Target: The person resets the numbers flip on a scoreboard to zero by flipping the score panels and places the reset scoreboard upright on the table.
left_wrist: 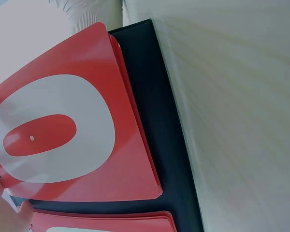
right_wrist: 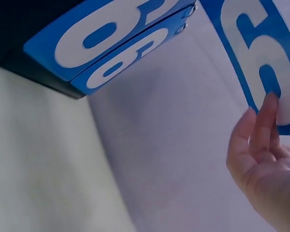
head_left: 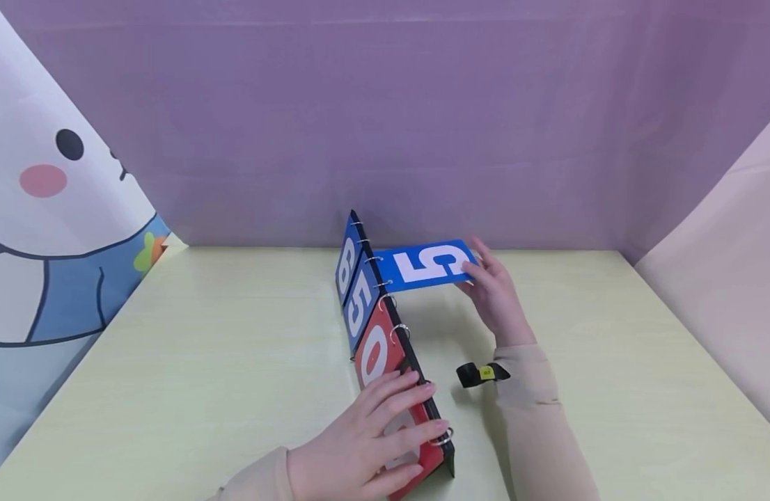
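A tent-shaped flip scoreboard [head_left: 415, 363] stands on the table, with number cards hung on metal rings along its black top edge. My right hand [head_left: 500, 306] pinches the free end of a blue card [head_left: 431, 264], raised off to the right, a white 5 on its upper side. The right wrist view shows a 6 on the card's underside [right_wrist: 246, 43]. My left hand [head_left: 366, 438] lies over the near red cards, fingers spread, fingertips at the top edge. A red 0 card [left_wrist: 94, 130] fills much of the left wrist view. The left palm is hidden.
Other blue cards [head_left: 358, 303] hang on the scoreboard's far left side, more [right_wrist: 101, 34] on its right side. A black strap with a yellow label [head_left: 485, 374] sticks out at the right cuff. A purple cloth [head_left: 385, 125] rises behind the pale tabletop [head_left: 234, 334].
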Demonstrator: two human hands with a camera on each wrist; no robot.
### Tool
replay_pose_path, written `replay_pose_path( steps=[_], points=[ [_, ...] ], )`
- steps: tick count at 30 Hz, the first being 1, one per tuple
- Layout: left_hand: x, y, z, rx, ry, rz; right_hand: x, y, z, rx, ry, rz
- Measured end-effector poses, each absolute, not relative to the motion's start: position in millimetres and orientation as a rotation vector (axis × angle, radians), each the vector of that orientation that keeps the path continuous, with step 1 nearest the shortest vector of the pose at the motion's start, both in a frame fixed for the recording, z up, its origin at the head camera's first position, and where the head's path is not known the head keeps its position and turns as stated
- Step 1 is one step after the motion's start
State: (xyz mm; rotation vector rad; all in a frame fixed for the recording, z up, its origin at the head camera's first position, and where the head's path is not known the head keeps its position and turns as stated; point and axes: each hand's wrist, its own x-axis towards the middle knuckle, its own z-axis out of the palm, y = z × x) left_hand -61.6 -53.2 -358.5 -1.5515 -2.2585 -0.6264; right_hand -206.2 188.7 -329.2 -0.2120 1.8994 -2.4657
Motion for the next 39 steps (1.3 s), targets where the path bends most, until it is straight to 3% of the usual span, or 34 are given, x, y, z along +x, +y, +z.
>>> replay_pose_path(
  steps=[7,12,21,39],
  points=[
    [-62.3,-53.0,-359.0,-1.553,-2.255,-0.647,-196.4,177.1,-312.0,-0.137,1.872,-2.719],
    [-62.6,-53.2,-360.0,-1.554,-2.244,-0.660,-187.2,159.6,-303.0,-0.262,1.919,-2.748],
    [-63.3,-51.4,-360.7,-1.541,-2.184,-0.673,-181.5,132.1,-307.8,-0.504,2.225,-2.306],
    [-66.8,-49.1,-361.6,-1.537,-2.034,-0.634,-180.0,114.5,-315.7,-0.686,2.580,-1.847]
  ],
)
